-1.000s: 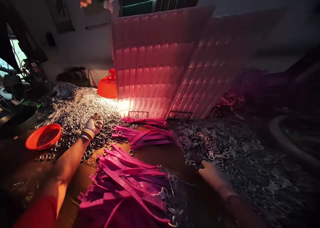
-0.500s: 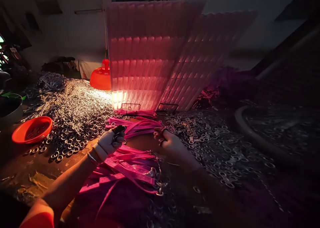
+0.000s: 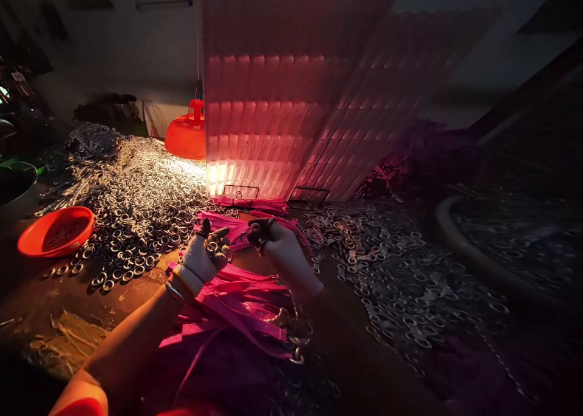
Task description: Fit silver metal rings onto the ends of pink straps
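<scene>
- Round orange plastic bowl (image 3: 55, 230) sat at far left on the brown wooden table (image 3: 68, 319), a few rings inside it.
- Heap of small silver metal rings (image 3: 136, 203) spread right of the bowl, running back toward the orange dome-shaped lamp shade (image 3: 186, 135).
- Left hand (image 3: 203, 257), in a white knit glove, was raised just above the near pile of pink flat straps (image 3: 237, 310); forearm came in from lower left, bare, with a thin bracelet at the wrist.
- Left fingers (image 3: 218, 235) were half curled around several small metal rings (image 3: 212, 248), fingertips pointing toward the other hand.
- Right hand (image 3: 281, 252), also gloved, sat just beside the left, hands near but not touching; wrist angled up from lower right.
- Right thumb and fingertips were pinched around a single dark ring (image 3: 260, 229), held over the second bunch of pink straps (image 3: 237, 231) behind.
- Tall translucent pink ribbed panels (image 3: 291, 100) stood behind the hands, lit from the left.
- Second spread of silver rings (image 3: 387, 270) covered the table to the right.
- Versus 0.5 s earlier: both hands had risen slightly and closed in on each other; right hand had shifted left.
- Versus 1.0 s earlier: left hand had been out in the left ring heap, right hand flat at the edge of the right spread; both had since come to centre.
</scene>
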A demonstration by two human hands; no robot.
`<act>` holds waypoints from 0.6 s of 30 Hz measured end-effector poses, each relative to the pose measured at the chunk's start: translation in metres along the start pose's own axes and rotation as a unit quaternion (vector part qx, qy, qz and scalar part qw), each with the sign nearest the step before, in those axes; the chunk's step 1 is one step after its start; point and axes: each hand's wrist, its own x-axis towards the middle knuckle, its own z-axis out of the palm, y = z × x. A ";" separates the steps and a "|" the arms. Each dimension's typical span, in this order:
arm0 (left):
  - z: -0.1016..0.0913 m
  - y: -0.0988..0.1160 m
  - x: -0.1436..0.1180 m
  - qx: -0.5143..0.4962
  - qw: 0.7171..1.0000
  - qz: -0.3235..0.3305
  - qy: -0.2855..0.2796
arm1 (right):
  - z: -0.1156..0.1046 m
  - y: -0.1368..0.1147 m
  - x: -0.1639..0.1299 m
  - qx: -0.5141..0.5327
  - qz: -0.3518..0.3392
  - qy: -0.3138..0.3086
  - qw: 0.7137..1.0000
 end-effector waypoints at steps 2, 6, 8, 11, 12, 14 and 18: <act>0.001 0.005 0.003 -0.027 1.000 0.000 0.011 | -0.003 -0.001 -0.002 0.035 0.040 -0.008 0.999; 0.003 -0.001 0.013 0.011 1.000 -0.020 -0.013 | -0.005 0.001 -0.007 0.109 0.079 -0.013 0.991; 0.003 -0.007 0.017 0.057 0.998 -0.016 -0.016 | -0.009 0.003 -0.008 0.119 0.082 -0.014 0.989; 0.003 -0.018 0.016 0.115 0.993 0.012 -0.023 | -0.018 0.005 -0.010 0.146 0.101 -0.035 0.983; 0.003 -0.021 0.015 0.154 0.987 0.048 -0.026 | -0.022 0.006 -0.010 0.169 0.117 -0.044 0.978; 0.006 -0.026 0.009 0.258 0.954 0.148 -0.027 | -0.027 0.008 -0.012 0.223 0.153 -0.062 0.961; 0.017 -0.033 -0.001 0.443 0.846 0.292 -0.056 | -0.028 0.012 -0.019 0.275 0.190 -0.071 0.940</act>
